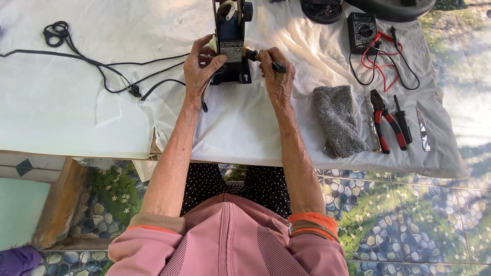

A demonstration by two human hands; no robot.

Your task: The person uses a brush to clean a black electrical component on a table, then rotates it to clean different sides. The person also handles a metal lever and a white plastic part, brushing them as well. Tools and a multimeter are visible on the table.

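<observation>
- Hands at work at upper centre of the frame: the left hand (202,69) is wrapped around the side of a black device (231,43) standing upright on a white cloth (76,112), thumb pressed to its labelled front face.
- The right hand (277,76) is clenched around a dark-handled screwdriver (263,59); its tip meets the device's right side, just beside the label.
- A black cable (102,69) runs from the device's base across the cloth toward the upper left, where part of it lies in a small coil.
- Right of the hands, a grey folded rag (337,120) lies on the cloth, near the right wrist but apart from it.
- Further right lie red-handled pliers (386,122), with a slim black tool (403,122) beside them and a strip of shiny metal (422,128) at the far side; none touch the hands.
- At upper right sits a black multimeter (362,31), its red and black leads (383,64) looped loosely below it.
- The cloth covers a table; below its edge, at the bottom of the frame, show pink sleeves (230,240) with orange cuffs and a floor of pebble-and-flower patterned tiles (409,225).
</observation>
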